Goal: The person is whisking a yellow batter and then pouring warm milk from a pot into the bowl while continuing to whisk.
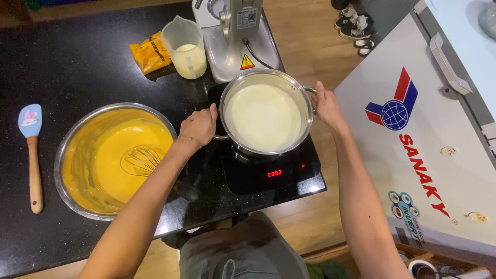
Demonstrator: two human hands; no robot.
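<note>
Both hands on the steel pot [266, 120] of white liquid, sitting on the black induction cooktop [268, 173]; my left hand [199, 125] closed around its left handle; my right hand [326, 106] gripping the right handle; steel bowl [114, 159] of yellow batter with whisk [140, 160] just left; spatula [32, 155] far left on the black counter [77, 67].

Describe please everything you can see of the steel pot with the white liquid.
The steel pot is round and shiny, with two side handles. It stands upright on a black induction cooktop whose red display is lit. A smooth, creamy white liquid fills it nearly to the rim; no lid is on it. The left hand grips its left handle and the right hand grips its right one.
</note>
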